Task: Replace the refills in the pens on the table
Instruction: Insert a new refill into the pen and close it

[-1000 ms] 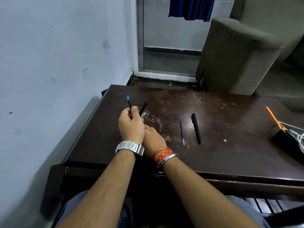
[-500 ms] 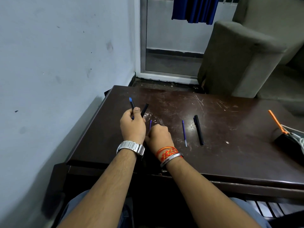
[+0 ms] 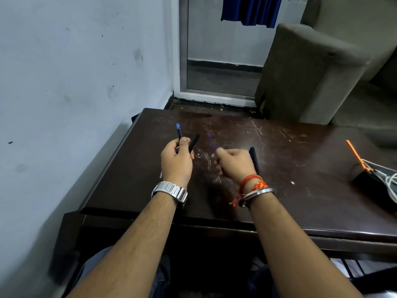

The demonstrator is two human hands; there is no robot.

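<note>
**Both hands raised over the table, pen parts in the left, blurred refill in the right**

Head view. The left hand (image 3: 176,160) is above the left part of the dark table (image 3: 300,190), fingers curled closed around two parts: a black pen barrel with a blue tip (image 3: 179,130) and a short black pen piece (image 3: 194,143). Both parts project up and away from the fist and spread apart at their far ends. A metal watch (image 3: 170,191) sits on the left wrist.

The right hand (image 3: 235,163) is just to the right of the left hand and apart from it, fingers closed. A thin blue refill (image 3: 209,141) extends from the fingertips toward the far edge; it is motion-blurred, so the exact grip cannot be resolved. Red threads and a metal bangle (image 3: 256,191) circle the right wrist.

A black pen (image 3: 254,157) lies on the table directly behind the right hand, partly hidden by it. An orange-handled tool (image 3: 355,154) and white cables (image 3: 386,179) rest on a black object at the right edge.
</note>
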